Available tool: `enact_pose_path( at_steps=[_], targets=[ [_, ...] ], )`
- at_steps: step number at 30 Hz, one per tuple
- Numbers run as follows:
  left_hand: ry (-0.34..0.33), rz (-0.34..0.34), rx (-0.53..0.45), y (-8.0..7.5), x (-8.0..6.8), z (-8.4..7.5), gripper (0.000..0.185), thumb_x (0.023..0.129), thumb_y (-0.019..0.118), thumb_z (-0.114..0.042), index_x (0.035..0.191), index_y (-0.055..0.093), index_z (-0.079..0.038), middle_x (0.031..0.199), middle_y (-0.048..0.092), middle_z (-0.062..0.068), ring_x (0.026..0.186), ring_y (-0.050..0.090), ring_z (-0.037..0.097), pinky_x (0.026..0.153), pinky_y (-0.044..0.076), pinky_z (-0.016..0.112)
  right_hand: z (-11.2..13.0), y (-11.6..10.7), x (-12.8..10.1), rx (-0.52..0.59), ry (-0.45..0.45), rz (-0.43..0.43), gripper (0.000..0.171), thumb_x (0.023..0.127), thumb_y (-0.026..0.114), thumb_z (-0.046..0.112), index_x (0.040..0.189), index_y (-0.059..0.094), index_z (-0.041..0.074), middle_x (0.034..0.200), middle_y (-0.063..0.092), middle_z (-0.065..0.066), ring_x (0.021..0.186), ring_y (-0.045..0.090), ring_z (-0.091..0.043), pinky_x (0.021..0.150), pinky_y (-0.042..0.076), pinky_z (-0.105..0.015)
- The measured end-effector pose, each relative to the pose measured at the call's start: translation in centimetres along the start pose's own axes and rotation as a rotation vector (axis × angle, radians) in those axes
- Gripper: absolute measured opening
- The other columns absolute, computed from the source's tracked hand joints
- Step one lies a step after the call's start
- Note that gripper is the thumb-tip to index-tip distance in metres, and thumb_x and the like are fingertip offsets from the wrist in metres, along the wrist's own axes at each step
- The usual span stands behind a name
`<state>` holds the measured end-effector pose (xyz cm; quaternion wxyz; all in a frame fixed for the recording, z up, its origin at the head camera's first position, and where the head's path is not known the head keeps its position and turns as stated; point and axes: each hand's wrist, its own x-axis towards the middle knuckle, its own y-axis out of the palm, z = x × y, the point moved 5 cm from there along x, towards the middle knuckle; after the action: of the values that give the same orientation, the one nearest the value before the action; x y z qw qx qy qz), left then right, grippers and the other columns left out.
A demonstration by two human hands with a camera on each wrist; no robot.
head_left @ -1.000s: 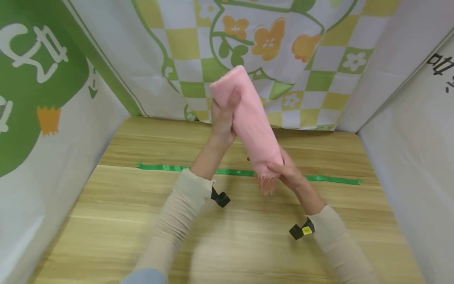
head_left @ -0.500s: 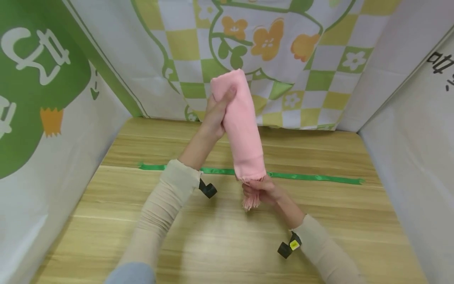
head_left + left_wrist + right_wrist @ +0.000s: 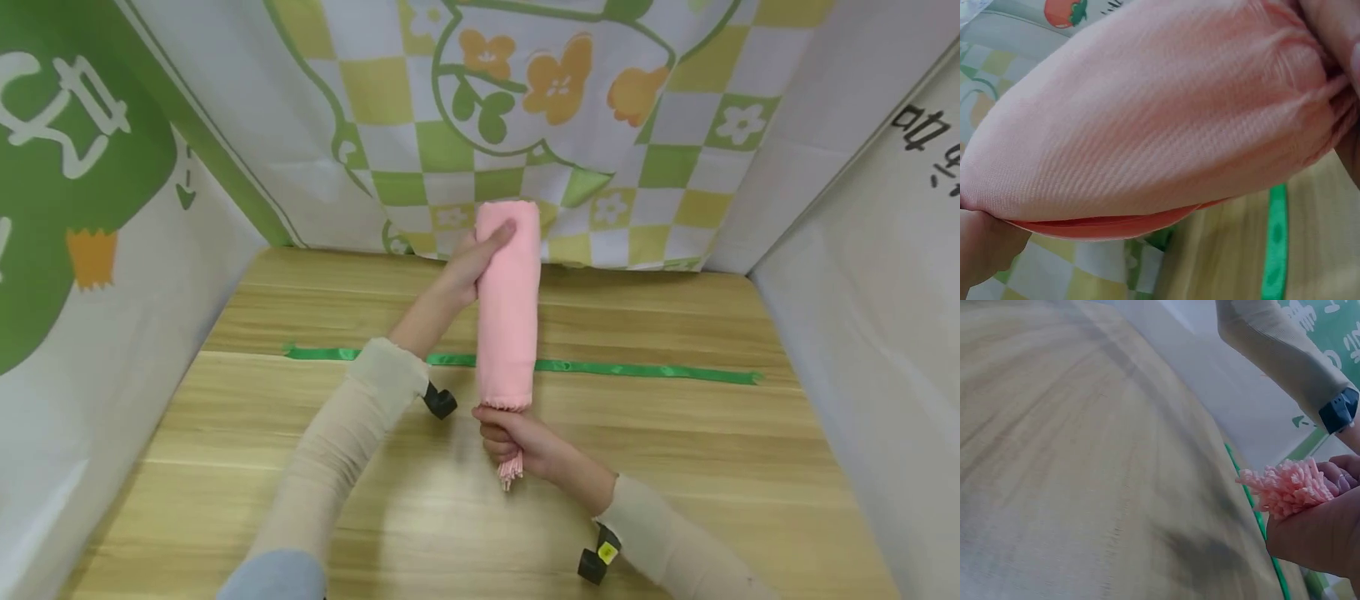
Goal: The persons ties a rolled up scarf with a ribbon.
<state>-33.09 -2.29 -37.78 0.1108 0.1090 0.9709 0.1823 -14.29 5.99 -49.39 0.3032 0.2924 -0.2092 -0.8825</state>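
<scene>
The hands hold a rolled pink scarf (image 3: 507, 304) upright above the counter (image 3: 675, 467), left hand (image 3: 468, 267) gripping its 12 o'clock end, right hand (image 3: 517, 442) clenched round the fringe (image 3: 510, 475) at 6 o'clock, apparently mid-roll.

- Head view: high, facing forward and down over the wooden table (image 3: 675, 467).
- Left wrist view: very close on the pink roll (image 3: 1147, 119).
- Right wrist view: low above the table; all views share the green tape (image 3: 1254, 506).
</scene>
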Motion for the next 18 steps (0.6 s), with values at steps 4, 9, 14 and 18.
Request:
enact_pose_path(
  at_steps=[4, 9, 14, 18],
  targets=[
    [-0.068, 0.035, 0.042, -0.1, 0.8, 2.3, 0.033, 0.096, 0.066, -0.034, 0.111, 0.055, -0.006, 0.085, 0.068, 0.006, 0.072, 0.069, 0.018, 0.063, 0.06, 0.031, -1.4, -0.2, 0.0, 0.017, 0.04, -0.024, 0.033, 0.103, 0.049, 0.02, 0.073, 0.037, 0.02, 0.049, 0.03, 0.013, 0.041, 0.03, 0.002, 0.042, 0.025, -0.011],
    [-0.127, 0.009, 0.052, -0.7, 2.0, 4.8, 0.038, 0.096, 0.067, -0.031, 0.119, 0.052, -0.005, 0.089, 0.067, 0.006, 0.075, 0.069, 0.017, 0.066, 0.059, 0.029, -2.4, -0.7, -0.3, 0.062, 0.072, -0.066, 0.032, 0.102, 0.05, 0.021, 0.074, 0.035, 0.021, 0.05, 0.031, 0.014, 0.042, 0.031, 0.002, 0.042, 0.026, -0.012],
    [-0.185, -0.016, 0.05, -1.6, 3.3, 7.2, 0.045, 0.097, 0.066, -0.026, 0.129, 0.05, 0.0, 0.09, 0.066, 0.006, 0.076, 0.068, 0.016, 0.068, 0.058, 0.026, -2.9, -1.2, -0.6, 0.065, 0.086, -0.091, 0.033, 0.102, 0.049, 0.02, 0.072, 0.035, 0.021, 0.05, 0.03, 0.014, 0.042, 0.03, 0.002, 0.042, 0.025, -0.011],
    [-0.23, -0.021, 0.025, -2.3, 4.2, 9.1, 0.041, 0.099, 0.063, -0.02, 0.129, 0.052, 0.006, 0.084, 0.067, 0.004, 0.073, 0.067, 0.014, 0.067, 0.058, 0.024, -3.4, -1.8, -0.7, 0.083, 0.099, -0.11, 0.032, 0.101, 0.05, 0.019, 0.072, 0.037, 0.021, 0.05, 0.031, 0.014, 0.041, 0.03, 0.003, 0.041, 0.026, -0.011]
  ],
)
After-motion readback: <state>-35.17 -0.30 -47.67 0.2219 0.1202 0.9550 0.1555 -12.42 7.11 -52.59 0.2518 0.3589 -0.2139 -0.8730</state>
